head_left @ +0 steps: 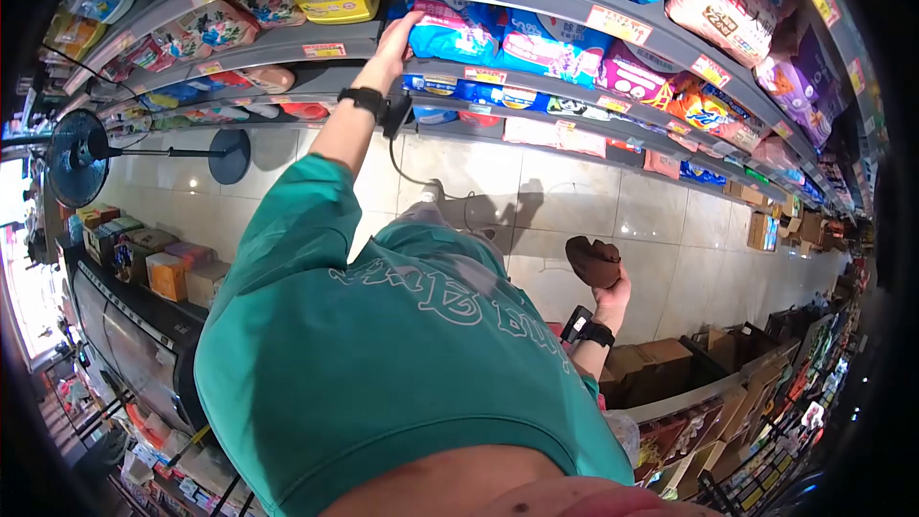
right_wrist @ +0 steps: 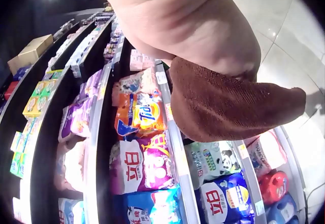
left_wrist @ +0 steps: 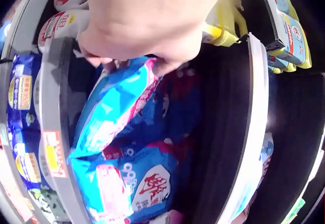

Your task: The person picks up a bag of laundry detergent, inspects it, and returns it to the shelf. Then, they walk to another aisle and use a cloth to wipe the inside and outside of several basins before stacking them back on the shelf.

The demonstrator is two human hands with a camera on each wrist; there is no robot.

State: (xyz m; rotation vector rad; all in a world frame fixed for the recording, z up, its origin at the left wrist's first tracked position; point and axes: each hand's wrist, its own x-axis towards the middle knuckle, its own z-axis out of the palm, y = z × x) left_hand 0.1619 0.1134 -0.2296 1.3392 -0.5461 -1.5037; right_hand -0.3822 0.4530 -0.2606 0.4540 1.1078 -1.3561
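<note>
At the shelf, my left hand [head_left: 391, 46] pinches the top edge of a blue and pink detergent bag [head_left: 450, 33]. In the left wrist view the fingers of the left hand [left_wrist: 142, 31] curl over the corner of that bag [left_wrist: 114, 115], which leans up above another blue bag [left_wrist: 142, 183]. My right hand [head_left: 613, 295] holds a bunched brown cloth [head_left: 593, 263] away from the shelf. The right wrist view shows the cloth [right_wrist: 228, 105] hanging from the right hand [right_wrist: 193, 26], its fingertips hidden.
Detergent bags [head_left: 550, 48] line the shelf to the right, with yellow containers [head_left: 340, 5] at the left. Price tags edge the shelves. A standing fan [head_left: 78, 158] is on the left; cardboard boxes [head_left: 651, 369] stand behind on the right. A cable lies on the tiled floor [head_left: 565, 196].
</note>
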